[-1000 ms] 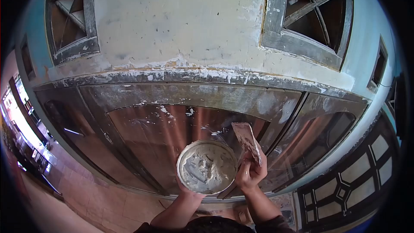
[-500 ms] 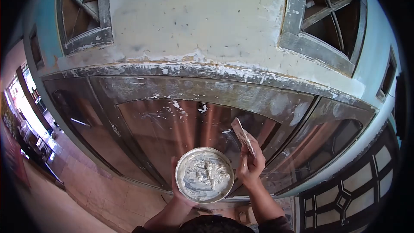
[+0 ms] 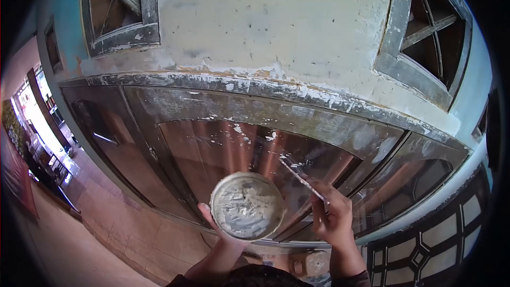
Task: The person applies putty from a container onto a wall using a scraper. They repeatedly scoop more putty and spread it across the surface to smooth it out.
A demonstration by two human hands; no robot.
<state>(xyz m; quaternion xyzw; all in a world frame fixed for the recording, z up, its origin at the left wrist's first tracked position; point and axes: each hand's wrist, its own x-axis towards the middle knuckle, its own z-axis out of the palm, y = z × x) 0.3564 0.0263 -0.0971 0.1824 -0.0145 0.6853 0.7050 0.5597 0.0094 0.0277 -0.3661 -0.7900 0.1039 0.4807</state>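
A: Left hand (image 3: 220, 234) cups from beneath the round bowl of putty (image 3: 246, 205), fingers curled on its rim, open face toward the camera.

B: To its right?

A: Right hand (image 3: 333, 218), fingers closed on the putty knife (image 3: 301, 178). Seen edge-on; long axis diagonal, blade pointing up-left, before the glass panel (image 3: 212, 149).

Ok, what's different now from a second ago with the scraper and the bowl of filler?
The right hand has drawn the flat metal putty knife away from the round bowl of white filler, off to the right, and turned it edge-on to the camera. The view also shifted, so the wall slid rightwards. The left hand keeps its grip under the bowl.
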